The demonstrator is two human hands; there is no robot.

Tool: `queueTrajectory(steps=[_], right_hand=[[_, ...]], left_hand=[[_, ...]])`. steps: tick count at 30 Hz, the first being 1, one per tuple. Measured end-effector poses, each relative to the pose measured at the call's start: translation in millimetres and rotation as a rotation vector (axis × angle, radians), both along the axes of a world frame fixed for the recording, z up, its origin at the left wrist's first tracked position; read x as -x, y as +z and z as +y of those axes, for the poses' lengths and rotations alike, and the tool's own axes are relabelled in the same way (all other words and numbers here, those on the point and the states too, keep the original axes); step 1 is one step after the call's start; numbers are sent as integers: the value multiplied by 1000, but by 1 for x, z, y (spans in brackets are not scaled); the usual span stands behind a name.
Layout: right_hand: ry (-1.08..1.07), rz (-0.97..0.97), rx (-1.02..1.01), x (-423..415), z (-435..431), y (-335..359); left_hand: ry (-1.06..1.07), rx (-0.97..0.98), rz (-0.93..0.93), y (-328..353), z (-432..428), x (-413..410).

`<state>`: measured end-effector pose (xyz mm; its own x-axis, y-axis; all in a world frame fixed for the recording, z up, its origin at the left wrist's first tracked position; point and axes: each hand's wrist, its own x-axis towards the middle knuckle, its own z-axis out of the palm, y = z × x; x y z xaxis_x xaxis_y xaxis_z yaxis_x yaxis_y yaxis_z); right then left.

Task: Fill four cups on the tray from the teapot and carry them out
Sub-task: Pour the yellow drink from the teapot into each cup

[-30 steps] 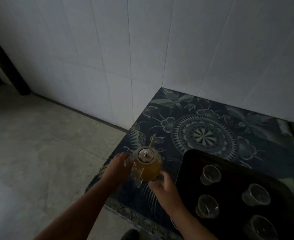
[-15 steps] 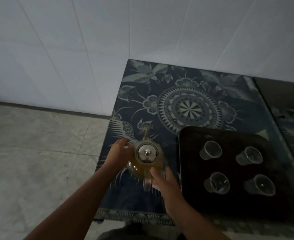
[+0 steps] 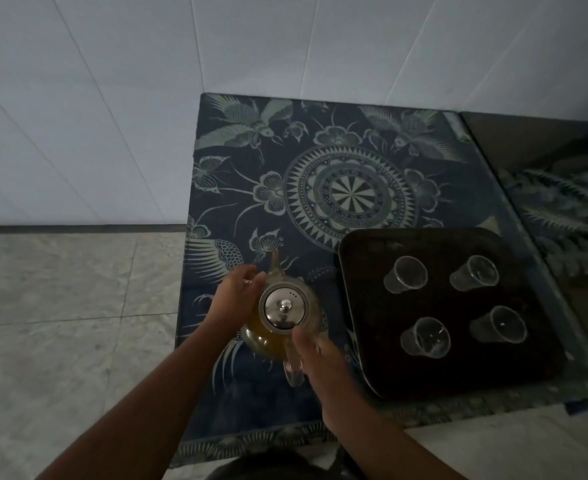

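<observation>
At nine o'clock from the tray [image 3: 361, 306], the full glass teapot [image 3: 282, 320] is between both hands: left hand [image 3: 233, 299] flat against it, right hand [image 3: 323, 355] seemingly pinching its handle. All four cups [image 3: 405, 279] are empty; pouring and carrying remain.

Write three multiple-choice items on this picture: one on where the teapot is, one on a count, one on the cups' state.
1. Where is the teapot relative to the tray?
A. on it
B. to its left
C. behind it

2. How many cups stand on the tray?
A. two
B. four
C. six

3. What do the cups hold?
A. tea
B. nothing
C. spoons

Answers:
1 B, since the teapot is over the patterned cloth, beside the tray's left edge.
2 B, since they make two rows of two.
3 B, since only the dark tray shows through the clear walls.
</observation>
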<state>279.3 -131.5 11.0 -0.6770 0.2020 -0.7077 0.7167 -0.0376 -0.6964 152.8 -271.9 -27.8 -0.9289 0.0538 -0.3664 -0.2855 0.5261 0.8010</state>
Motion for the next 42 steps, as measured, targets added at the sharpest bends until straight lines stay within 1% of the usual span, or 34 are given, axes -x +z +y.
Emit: queueTrajectory(steps=[2, 4, 7, 12, 15, 21, 25, 31, 35, 39, 42], right_hand=[[-18, -26, -68, 3, 1, -3], [-31, -22, -84, 2, 3, -7], [-90, -26, 6, -2, 2, -4], [-115, -27, 186, 0, -2, -2], [-153, -19, 217, 4, -4, -3], [-217, 47, 106, 8, -16, -6], [-152, 66, 7, 8, -21, -12], [-82, 119, -112, 10, -13, -21], [-22, 162, -198, 12, -6, -30], [37, 211, -150, 18, 4, -32], [87, 211, -105, 21, 15, -30]], left_hand=[[-13, -19, 4, -1, 3, 4], [-21, -40, 4, -3, 6, 7], [-26, -57, -1, -5, 7, 9], [-19, -114, -38, -7, 3, 13], [-46, -127, -37, -9, 1, 15], [-115, -164, -12, -6, 0, 19], [-175, -126, -9, -9, 0, 23], [-150, -150, 14, -3, -2, 21], [-66, -146, 16, -9, -6, 14], [32, -168, 14, -12, -9, 2], [83, -172, 24, -13, -11, -6]])
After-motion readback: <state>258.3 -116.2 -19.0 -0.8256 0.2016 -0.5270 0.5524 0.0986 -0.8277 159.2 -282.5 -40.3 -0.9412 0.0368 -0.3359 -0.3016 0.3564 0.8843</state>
